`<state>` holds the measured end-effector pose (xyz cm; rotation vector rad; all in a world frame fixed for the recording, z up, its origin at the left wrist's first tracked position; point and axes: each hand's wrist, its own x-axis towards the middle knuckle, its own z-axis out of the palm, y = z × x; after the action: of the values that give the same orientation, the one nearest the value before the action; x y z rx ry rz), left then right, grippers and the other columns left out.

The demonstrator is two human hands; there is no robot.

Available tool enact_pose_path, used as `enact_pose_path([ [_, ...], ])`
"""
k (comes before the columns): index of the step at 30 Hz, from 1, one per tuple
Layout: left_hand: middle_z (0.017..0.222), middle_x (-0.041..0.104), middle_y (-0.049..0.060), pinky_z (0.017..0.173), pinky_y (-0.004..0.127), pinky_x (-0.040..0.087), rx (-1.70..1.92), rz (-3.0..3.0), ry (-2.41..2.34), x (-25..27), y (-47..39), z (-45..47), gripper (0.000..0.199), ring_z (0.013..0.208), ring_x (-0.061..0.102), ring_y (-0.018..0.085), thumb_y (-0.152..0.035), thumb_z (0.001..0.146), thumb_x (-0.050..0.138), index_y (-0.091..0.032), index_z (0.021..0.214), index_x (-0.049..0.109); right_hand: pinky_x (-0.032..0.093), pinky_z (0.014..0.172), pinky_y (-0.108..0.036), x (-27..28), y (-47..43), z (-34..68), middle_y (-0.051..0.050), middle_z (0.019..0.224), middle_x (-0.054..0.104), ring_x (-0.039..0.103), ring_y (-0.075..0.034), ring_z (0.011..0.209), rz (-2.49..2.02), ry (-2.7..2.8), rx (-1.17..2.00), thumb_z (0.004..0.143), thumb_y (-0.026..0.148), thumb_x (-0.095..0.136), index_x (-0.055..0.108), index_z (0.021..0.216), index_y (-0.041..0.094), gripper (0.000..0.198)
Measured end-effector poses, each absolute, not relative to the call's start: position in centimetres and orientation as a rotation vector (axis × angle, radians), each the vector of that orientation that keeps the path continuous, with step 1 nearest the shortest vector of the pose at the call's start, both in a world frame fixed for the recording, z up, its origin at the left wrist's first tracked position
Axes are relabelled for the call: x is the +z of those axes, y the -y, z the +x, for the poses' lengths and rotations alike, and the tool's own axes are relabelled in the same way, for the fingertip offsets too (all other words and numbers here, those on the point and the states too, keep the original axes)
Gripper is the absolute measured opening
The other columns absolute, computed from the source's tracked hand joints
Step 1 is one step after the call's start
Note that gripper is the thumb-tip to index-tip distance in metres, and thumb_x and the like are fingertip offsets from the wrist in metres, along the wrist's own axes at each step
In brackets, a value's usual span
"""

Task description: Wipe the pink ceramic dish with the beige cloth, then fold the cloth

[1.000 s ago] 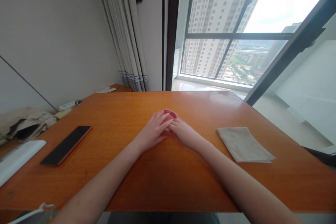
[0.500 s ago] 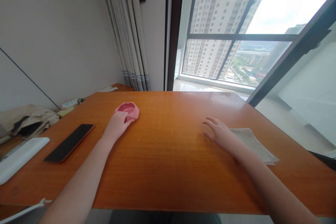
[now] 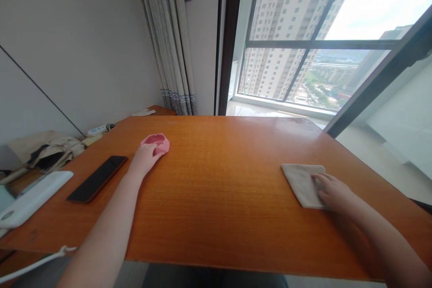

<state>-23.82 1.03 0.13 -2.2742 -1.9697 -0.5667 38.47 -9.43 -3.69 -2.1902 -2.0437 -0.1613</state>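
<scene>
On the left part of the wooden table, my left hand (image 3: pixel 144 158) is closed on the near rim of a small pink ashtray (image 3: pixel 163 143) with notched, angular sides. The thumb reaches along its near side while the other fingers are partly hidden. Over at the right, my right hand (image 3: pixel 335 192) rests its fingertips on a folded light-grey cloth (image 3: pixel 299 181). Those fingers look stretched out, and the cloth lies flat beneath them. Part of the cloth is covered by the hand.
A black phone (image 3: pixel 97 179) lies left of my left forearm. Beyond it are a white device (image 3: pixel 40 195), a fabric bundle (image 3: pixel 60 148) and a power strip (image 3: pixel 96 131). A white cable (image 3: pixel 40 263) hangs at the near left edge. The wooden table (image 3: pixel 216 198) ends before a large window.
My right hand has moved right, from the bare tabletop beside the cloth onto the cloth. My left hand stays on the ashtray. The view has shifted slightly.
</scene>
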Motion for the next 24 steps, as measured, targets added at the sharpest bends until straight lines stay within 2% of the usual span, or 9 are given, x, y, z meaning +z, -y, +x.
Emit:
enact_pose_path([
  [3,0.109,0.064,0.013,0.098,0.042,0.038,-0.603,-2.308,1.944,-0.2,-1.2,-24.2,0.044,0.108,0.054,0.029,-0.043,0.077,0.056,-0.013,0.109,0.063,0.041,0.095,-0.041,-1.8,9.2,34.0,-0.021,0.122,0.055,0.056,-0.032,0.108,-2.227,2.212,0.095,0.074,0.016,0.052,0.061,0.118,0.013,0.046],
  [6,0.111,0.063,0.013,0.101,0.043,0.036,-0.606,-2.338,1.941,-0.1,-1.2,-24.4,0.042,0.11,0.053,0.028,-0.042,0.077,0.056,-0.015,0.109,0.062,0.037,0.099,-0.043,0.1,9.1,27.7,-0.02,0.125,0.05,0.052,-0.032,0.111,-2.118,2.296,0.21,0.079,0.025,0.053,0.058,0.122,0.014,0.044],
  [8,0.12,0.059,0.014,0.104,0.053,0.028,-0.615,-2.258,1.965,0.5,-0.7,-23.7,0.045,0.116,0.049,0.031,-0.042,0.077,0.056,-0.016,0.113,0.059,0.038,0.097,-0.041,0.9,9.1,23.0,-0.018,0.121,0.05,0.049,-0.03,0.111,-1.938,2.375,0.257,0.08,0.027,0.054,0.059,0.119,0.016,0.041],
  [11,0.138,0.042,0.017,0.104,0.067,0.012,-0.769,-2.056,1.917,1.9,1.3,-20.8,0.048,0.127,0.036,0.036,-0.041,0.081,0.052,-0.018,0.123,0.049,0.04,0.092,-0.04,1.3,8.5,15.8,-0.016,0.114,0.05,0.047,-0.028,0.108,-1.697,2.45,0.316,0.081,0.032,0.055,0.062,0.11,0.017,0.033],
  [13,0.138,0.041,0.015,0.108,0.061,0.015,-0.934,-2.07,1.803,2.6,3.4,-17.8,0.041,0.13,0.035,0.031,-0.036,0.088,0.042,-0.018,0.125,0.046,0.041,0.091,-0.041,1.1,7.6,11.2,-0.015,0.111,0.05,0.045,-0.028,0.109,-1.583,2.486,0.353,0.082,0.033,0.054,0.062,0.106,0.017,0.03],
  [16,0.137,0.044,0.012,0.11,0.044,0.029,-1.033,-2.339,1.632,1.9,6.5,-13.6,0.036,0.13,0.037,0.024,-0.031,0.091,0.035,-0.018,0.122,0.048,0.04,0.091,-0.044,0.6,6.2,5.1,-0.015,0.109,0.052,0.046,-0.028,0.106,-1.444,2.463,0.444,0.079,0.032,0.059,0.064,0.1,0.014,0.028],
  [18,0.14,0.041,0.012,0.109,0.041,0.031,-0.965,-2.48,1.7,0.4,8.0,-12.5,0.042,0.131,0.036,0.022,-0.033,0.093,0.029,-0.016,0.128,0.045,0.039,0.095,-0.04,0.2,5.6,2.0,-0.012,0.106,0.055,0.049,-0.024,0.104,-1.17,2.471,0.548,0.079,0.022,0.057,0.064,0.098,0.014,0.022],
  [20,0.143,0.039,0.012,0.109,0.039,0.032,-0.869,-2.543,1.849,-1.4,8.8,-13.3,0.049,0.133,0.035,0.02,-0.036,0.095,0.022,-0.014,0.136,0.037,0.039,0.096,-0.035,0.0,5.2,0.4,-0.01,0.109,0.056,0.051,-0.02,0.104,-0.97,2.391,0.646,0.078,0.011,0.052,0.063,0.102,0.015,0.027],
  [24,0.149,0.03,0.009,0.112,0.043,0.024,-0.488,-2.59,1.887,-3.4,9.4,-18.1,0.058,0.137,0.026,0.022,-0.046,0.093,0.026,-0.018,0.143,0.027,0.039,0.097,-0.033,0.0,4.1,2.2,-0.011,0.113,0.057,0.051,-0.019,0.107,-1.006,2.25,0.641,0.077,0.008,0.046,0.059,0.113,0.014,0.038],
])
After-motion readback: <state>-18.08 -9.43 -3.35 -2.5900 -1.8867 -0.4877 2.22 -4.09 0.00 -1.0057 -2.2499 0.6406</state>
